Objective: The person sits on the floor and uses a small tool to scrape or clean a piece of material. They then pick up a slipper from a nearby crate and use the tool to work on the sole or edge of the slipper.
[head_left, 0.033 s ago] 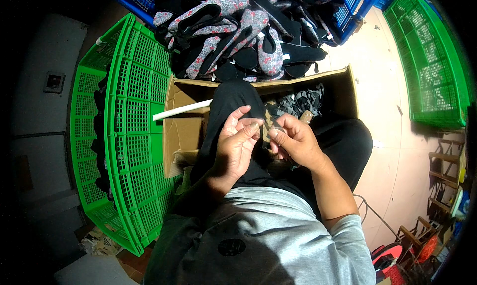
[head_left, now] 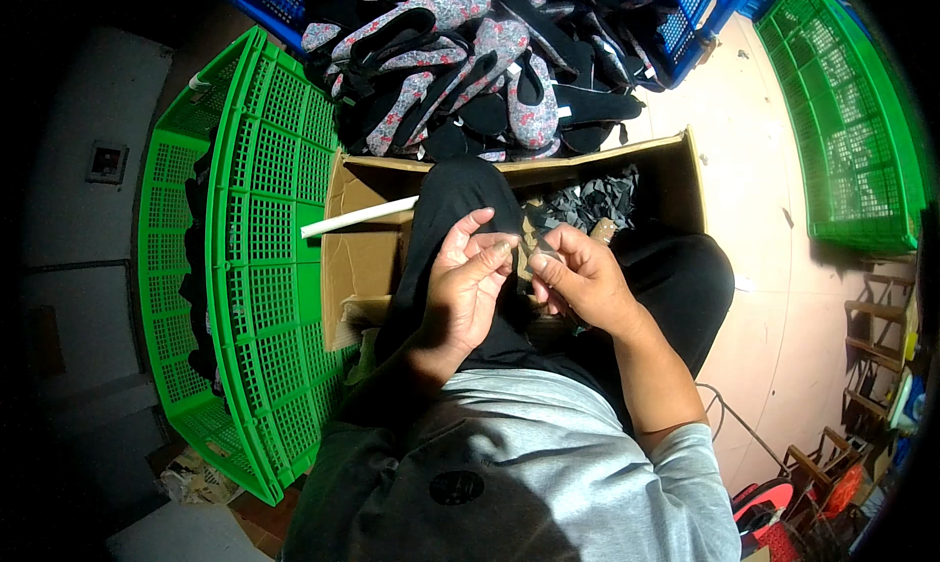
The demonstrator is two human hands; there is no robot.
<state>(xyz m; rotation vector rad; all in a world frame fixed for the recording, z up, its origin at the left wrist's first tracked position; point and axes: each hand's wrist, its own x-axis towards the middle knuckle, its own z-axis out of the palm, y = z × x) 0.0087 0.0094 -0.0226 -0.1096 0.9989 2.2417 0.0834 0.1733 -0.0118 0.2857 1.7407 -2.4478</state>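
Left hand point(head_left: 462, 296): thumb and forefinger tips together; cannot tell whether they pinch anything.
Right hand point(head_left: 599, 286): clamped on dark piece point(head_left: 541, 249), thumb against fingers.
Dark piece: just beside left hand, at its 2 o'clock.
Scraps point(head_left: 592, 200): in carton point(head_left: 364, 266), 2 o'clock from hands.
Shoes point(head_left: 490, 48): heaped past carton, toward 12 o'clock.

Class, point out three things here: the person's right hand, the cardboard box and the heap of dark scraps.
Right hand point(head_left: 589, 283): head view, on the back of the hand.
Cardboard box point(head_left: 364, 257): head view, on bare brown cardboard at its left side.
Dark scraps point(head_left: 592, 202): head view, mid-heap.
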